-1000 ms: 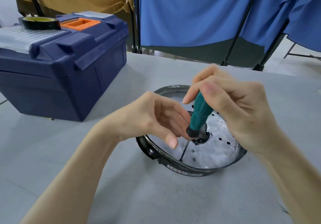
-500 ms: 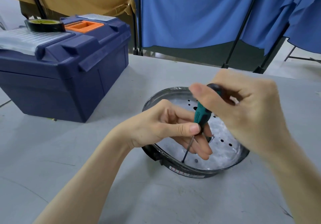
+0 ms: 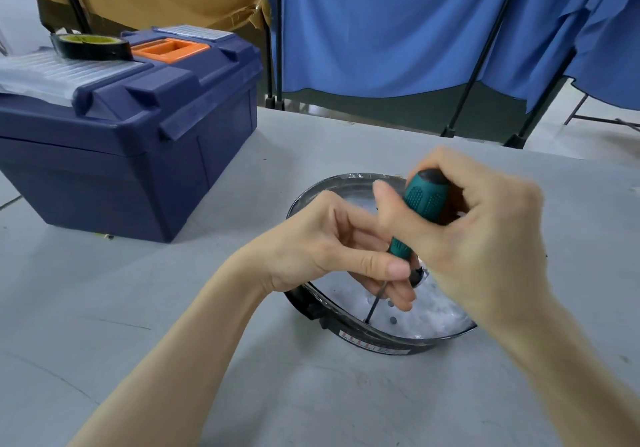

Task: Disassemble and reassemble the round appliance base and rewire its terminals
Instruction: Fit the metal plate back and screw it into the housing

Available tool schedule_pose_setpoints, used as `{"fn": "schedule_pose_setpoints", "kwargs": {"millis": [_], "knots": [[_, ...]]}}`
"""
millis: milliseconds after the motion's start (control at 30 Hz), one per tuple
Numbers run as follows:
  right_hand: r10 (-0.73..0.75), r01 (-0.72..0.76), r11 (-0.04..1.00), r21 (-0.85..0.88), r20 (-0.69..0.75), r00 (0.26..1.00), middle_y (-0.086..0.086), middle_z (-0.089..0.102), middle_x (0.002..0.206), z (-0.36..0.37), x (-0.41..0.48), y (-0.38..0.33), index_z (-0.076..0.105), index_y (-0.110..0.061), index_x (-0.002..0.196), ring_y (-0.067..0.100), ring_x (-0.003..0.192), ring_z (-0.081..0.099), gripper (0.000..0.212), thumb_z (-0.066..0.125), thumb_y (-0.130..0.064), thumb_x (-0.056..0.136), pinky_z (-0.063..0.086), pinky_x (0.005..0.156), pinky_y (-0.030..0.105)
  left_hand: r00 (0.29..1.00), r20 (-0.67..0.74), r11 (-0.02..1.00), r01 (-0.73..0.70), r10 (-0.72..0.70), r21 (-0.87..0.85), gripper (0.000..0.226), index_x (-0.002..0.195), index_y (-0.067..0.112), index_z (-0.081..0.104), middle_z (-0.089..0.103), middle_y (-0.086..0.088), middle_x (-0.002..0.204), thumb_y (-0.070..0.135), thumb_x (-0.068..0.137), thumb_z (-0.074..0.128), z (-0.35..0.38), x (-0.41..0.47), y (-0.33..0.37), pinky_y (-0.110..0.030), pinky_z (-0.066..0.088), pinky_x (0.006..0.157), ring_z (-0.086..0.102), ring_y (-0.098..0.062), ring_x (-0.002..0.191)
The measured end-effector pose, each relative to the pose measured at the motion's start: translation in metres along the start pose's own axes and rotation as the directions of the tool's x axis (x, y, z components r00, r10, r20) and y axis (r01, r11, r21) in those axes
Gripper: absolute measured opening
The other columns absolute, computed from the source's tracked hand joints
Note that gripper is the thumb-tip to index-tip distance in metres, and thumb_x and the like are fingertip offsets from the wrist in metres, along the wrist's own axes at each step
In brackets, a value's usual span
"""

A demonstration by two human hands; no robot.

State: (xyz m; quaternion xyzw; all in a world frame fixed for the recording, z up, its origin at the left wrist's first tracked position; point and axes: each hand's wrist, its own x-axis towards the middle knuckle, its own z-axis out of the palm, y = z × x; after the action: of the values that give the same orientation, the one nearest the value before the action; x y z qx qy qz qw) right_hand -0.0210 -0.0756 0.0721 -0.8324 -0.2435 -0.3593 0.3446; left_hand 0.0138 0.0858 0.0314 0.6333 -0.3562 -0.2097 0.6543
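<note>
The round appliance base (image 3: pixel 377 344), black-rimmed with a silvery perforated plate inside, lies on the grey table. My right hand (image 3: pixel 485 238) grips the green handle of a screwdriver (image 3: pixel 424 200), which stands tilted with its thin shaft reaching down to the plate near the front rim. My left hand (image 3: pixel 332 249) pinches the screwdriver's shaft just below the handle with thumb and fingers. The tip's exact contact point is partly hidden by my fingers.
A dark blue toolbox (image 3: pixel 128 134) with an orange latch stands at the left, a roll of black tape (image 3: pixel 90 47) on its lid. Blue and tan curtains on black stands (image 3: pixel 474 65) hang behind the table's far edge.
My right hand has turned on the handle, its fingers shifting round it. My left hand went from a loose touch to pinching the shaft. The screwdriver stays in the plate.
</note>
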Motion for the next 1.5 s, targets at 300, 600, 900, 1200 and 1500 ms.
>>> {"fn": "schedule_pose_setpoints", "kwargs": {"millis": [300,600,900,1200,1500], "knots": [[-0.085,-0.013,0.973,0.230,0.411,0.907,-0.004,0.065,0.074,-0.035,0.023,0.011,0.074,-0.022,0.099,0.018,0.065,0.065,0.014,0.069,-0.028,0.086,0.052,0.062,0.033,0.998,0.017,0.997,0.060,-0.060,0.041,0.023,0.111,0.000,0.068,0.075,-0.012,0.094,0.015,0.095,0.061,0.001,-0.001,0.003,-0.039,0.057,0.083,0.072,-0.032,0.092],[-0.120,0.035,0.991,0.133,0.709,0.695,-0.008,0.070,0.076,-0.048,0.039,0.004,0.068,-0.028,0.084,0.017,0.067,0.066,0.012,0.076,-0.035,0.078,0.053,0.066,0.038,0.932,-0.149,0.685,0.345,-0.330,0.642,0.039,0.063,0.046,0.067,0.063,0.016,0.060,0.015,0.061,0.092,-0.003,0.003,0.012,-0.011,0.040,0.055,0.051,0.002,0.051],[0.137,-0.083,0.990,-0.110,0.693,0.708,0.009,0.059,0.041,-0.037,0.038,-0.020,0.058,-0.013,0.066,0.011,0.031,0.058,0.031,0.067,-0.040,0.079,0.050,0.039,0.025,0.878,-0.243,0.585,0.460,-0.413,0.668,0.032,0.059,0.024,0.062,0.065,0.011,0.057,0.014,0.056,0.093,-0.004,0.013,-0.002,-0.019,0.044,0.057,0.060,-0.001,0.055],[0.263,-0.044,0.804,-0.594,0.288,0.921,0.000,0.029,0.049,-0.023,0.026,-0.031,0.026,-0.017,0.051,0.015,0.043,0.029,0.063,0.072,-0.049,0.079,0.019,0.044,0.023,0.950,-0.148,0.837,0.313,-0.275,0.448,0.039,0.093,0.014,0.070,0.073,-0.004,0.079,0.004,0.061,0.089,0.000,-0.002,0.015,-0.018,0.051,0.071,0.068,-0.011,0.074],[0.249,-0.034,0.940,-0.341,0.613,0.750,-0.006,0.056,0.061,-0.040,0.043,-0.023,0.055,-0.030,0.100,0.008,0.056,0.059,0.065,0.037,-0.084,0.068,0.043,0.053,0.031,0.991,-0.131,0.997,0.039,-0.030,0.070,0.020,0.101,-0.016,0.063,0.069,-0.029,0.087,-0.008,0.083,0.069,0.022,0.002,0.015,-0.052,0.058,0.076,0.070,-0.041,0.074]]}}
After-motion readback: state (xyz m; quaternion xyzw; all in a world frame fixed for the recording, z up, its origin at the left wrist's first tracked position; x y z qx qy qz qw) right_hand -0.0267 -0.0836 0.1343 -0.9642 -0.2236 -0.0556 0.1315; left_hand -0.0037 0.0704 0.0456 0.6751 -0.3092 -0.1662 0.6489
